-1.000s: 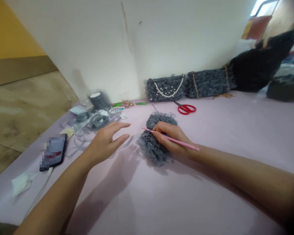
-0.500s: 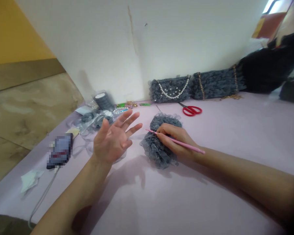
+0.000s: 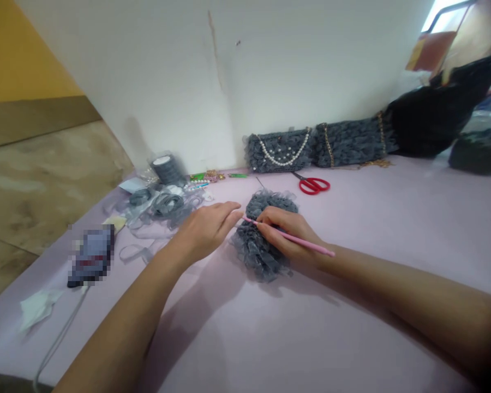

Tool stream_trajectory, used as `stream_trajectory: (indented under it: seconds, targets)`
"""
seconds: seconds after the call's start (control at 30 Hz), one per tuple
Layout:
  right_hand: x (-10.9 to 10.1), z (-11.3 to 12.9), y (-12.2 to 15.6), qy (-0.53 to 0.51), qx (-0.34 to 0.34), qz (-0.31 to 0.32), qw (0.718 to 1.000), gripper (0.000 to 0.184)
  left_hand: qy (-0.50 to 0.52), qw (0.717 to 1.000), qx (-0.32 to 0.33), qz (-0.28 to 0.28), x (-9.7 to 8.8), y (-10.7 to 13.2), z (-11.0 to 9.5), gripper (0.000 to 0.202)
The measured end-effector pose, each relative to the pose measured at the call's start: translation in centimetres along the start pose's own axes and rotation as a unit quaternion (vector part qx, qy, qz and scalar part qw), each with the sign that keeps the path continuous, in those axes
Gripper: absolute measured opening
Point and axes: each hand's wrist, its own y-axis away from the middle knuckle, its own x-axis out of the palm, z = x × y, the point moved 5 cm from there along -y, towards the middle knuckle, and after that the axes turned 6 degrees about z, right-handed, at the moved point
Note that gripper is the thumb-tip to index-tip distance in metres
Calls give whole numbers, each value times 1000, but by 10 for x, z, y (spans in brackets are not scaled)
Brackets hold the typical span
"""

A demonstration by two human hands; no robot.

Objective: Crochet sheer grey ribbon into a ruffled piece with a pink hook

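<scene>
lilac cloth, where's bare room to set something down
Widest bare patch of the lilac cloth: right of the red-handled scissors and the right hand, which holds a thin pink crochet hook. Another: the near edge, below the grey ruffled fabric piece. Crowded: the loose grey ribbon tangle left of the left hand.

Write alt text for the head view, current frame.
A person's right hand holds a pink crochet hook against a grey ruffled piece on a lilac cloth. The left hand lies beside it, its fingers at the piece's edge. Behind lie red scissors, grey ribbon, a pearl-handled grey bag and a chain-handled grey bag along a white wall.
</scene>
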Motion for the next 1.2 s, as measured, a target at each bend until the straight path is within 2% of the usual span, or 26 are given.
stream_trajectory:
  seconds: [0.07,0.17,0.23,0.3,0.4,0.5,0.6,0.8,0.87,0.93,1.03,1.1,1.2]
  targets:
    - [-1,1,0,-2,6,-2,1000,25,50,999,-10,-6,-7,11,3,34]
    - [-2,1,0,-10,19,-5,1000,26,117,993,22,-11,-17,26,-4,27]
    - [-2,0,0,-14,19,-6,1000,26,110,993,46,3,-17,33,-8,22]
    - [-1,-1,0,-17,16,-4,1000,26,56,997,47,24,-11,36,-9,25]
    - [0,-2,0,-23,23,2,999,29,-43,997,-16,60,3,37,0,35]
    - [-1,-1,0,-27,33,5,999,33,-61,990,-93,86,16,33,10,42]
    - [-2,1,1,-31,29,1,999,33,-6,992,-120,45,21,26,14,46]
    - [0,1,2,-43,21,-9,999,29,159,974,-129,-93,31,12,19,49]
    - [0,1,3,-42,22,-13,999,28,243,950,-140,-140,39,9,23,53]
    - [2,0,4,-39,19,-13,999,27,347,906,-180,-162,49,8,29,57]
    - [4,-1,5,-41,11,-15,999,26,495,819,-244,-160,64,8,35,59]
    - [6,-2,6,-44,12,-15,999,26,569,765,-262,-150,70,10,34,60]
    - [7,-4,7,-50,30,-19,998,26,633,717,-261,-132,72,14,30,57]
